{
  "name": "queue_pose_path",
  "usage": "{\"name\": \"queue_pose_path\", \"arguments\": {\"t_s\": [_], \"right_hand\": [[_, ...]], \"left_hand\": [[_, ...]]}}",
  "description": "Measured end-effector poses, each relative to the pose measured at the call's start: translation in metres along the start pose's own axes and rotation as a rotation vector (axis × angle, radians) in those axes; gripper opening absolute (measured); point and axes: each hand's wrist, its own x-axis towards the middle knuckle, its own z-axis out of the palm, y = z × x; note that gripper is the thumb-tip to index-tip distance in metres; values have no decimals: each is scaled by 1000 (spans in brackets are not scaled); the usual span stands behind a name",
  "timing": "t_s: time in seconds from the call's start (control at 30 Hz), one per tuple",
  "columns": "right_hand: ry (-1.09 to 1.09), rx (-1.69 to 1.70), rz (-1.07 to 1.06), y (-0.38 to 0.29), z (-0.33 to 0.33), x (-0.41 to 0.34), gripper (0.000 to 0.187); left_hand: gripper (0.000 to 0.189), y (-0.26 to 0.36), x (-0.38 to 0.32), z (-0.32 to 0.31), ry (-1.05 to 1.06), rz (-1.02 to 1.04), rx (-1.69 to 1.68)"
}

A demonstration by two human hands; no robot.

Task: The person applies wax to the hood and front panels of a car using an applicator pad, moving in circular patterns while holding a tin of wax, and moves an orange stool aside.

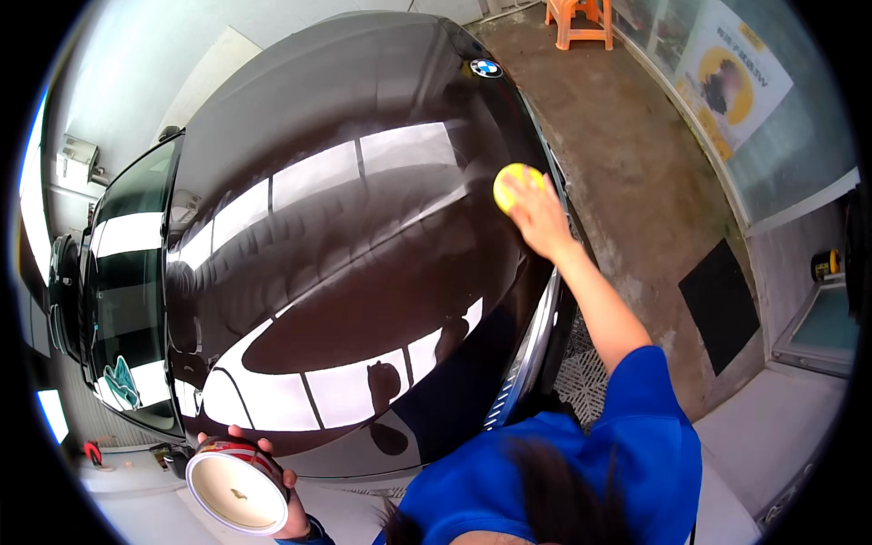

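Observation:
My right hand point(545, 221) presses a round yellow sponge applicator pad point(507, 187) onto the front edge of a dark brown car hood point(327, 313). Low on the left, my left hand point(294, 507) grips an open tub of pale wax or polish point(235, 494), its mouth tilted towards me. A small dark hollow marks the pale contents. Hazy smears point(381, 170) cover the hood's far half, while the near half reflects the windows sharply. A BMW badge point(486, 68) sits at the hood's front, beyond the pad.
A teal cloth point(121, 383) lies by the windshield point(129, 286). Along the car's front runs a brown floor point(613, 163) with a black mat point(720, 306). An orange plastic stool point(580, 24) stands at the far end. A glass partition point(811, 102) bearing a poster borders the right.

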Motion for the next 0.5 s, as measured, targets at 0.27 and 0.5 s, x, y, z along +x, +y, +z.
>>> {"name": "queue_pose_path", "arguments": {"t_s": [0.27,0.5], "right_hand": [[-46,91,17,1,-7,-23,52],[-64,164,210,99,15,62,50]], "left_hand": [[58,-14,9,3,-189,-47,175],[61,-26,15,19,-60,-71,16]]}}
